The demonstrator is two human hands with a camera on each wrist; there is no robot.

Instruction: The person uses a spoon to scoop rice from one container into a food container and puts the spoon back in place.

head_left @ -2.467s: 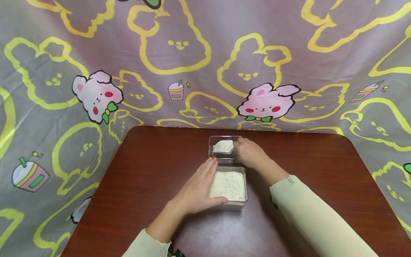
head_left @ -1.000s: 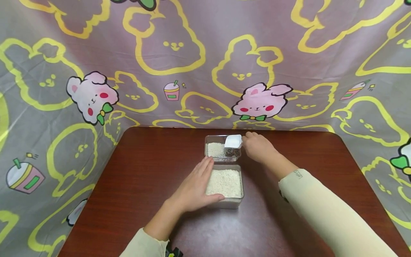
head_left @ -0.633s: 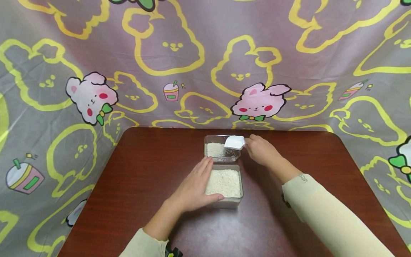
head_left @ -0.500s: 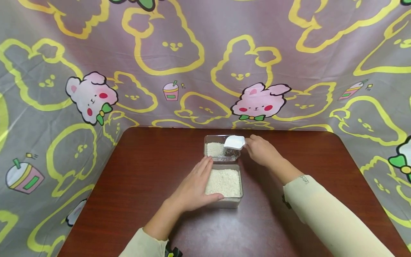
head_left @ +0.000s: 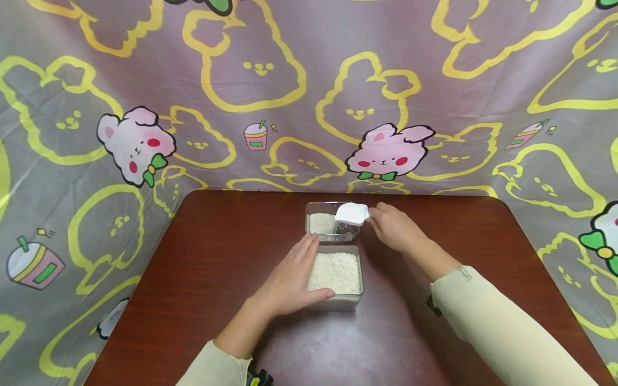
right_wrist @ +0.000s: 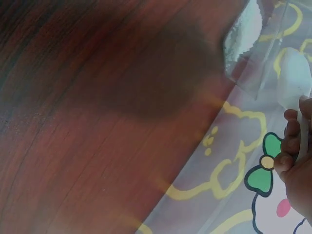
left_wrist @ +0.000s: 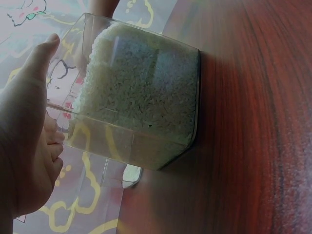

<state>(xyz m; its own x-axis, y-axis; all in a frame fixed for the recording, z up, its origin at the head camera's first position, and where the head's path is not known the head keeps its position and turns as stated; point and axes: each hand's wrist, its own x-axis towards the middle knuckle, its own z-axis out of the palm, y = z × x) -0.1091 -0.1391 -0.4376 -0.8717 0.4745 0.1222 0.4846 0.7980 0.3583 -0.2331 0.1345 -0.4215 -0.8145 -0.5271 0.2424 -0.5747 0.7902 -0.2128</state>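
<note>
Two hands (head_left: 291,281), the right (head_left: 395,229) around a white scoop (head_left: 352,213), handle (right_wrist: 303,139) partly hidden

The scoop (head_left: 351,214) is white, rice (head_left: 335,272) cream, table (head_left: 232,241) streaked reddish brown, cloth (head_left: 285,21) grey patterned in yellow.

Reddish-brown table (head_left: 217,262), cloth backdrop (head_left: 309,123) with printed rabbits

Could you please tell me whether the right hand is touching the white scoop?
Touching: the right wrist view shows the right hand gripping the white scoop, its fingers curled round the handle.
</note>
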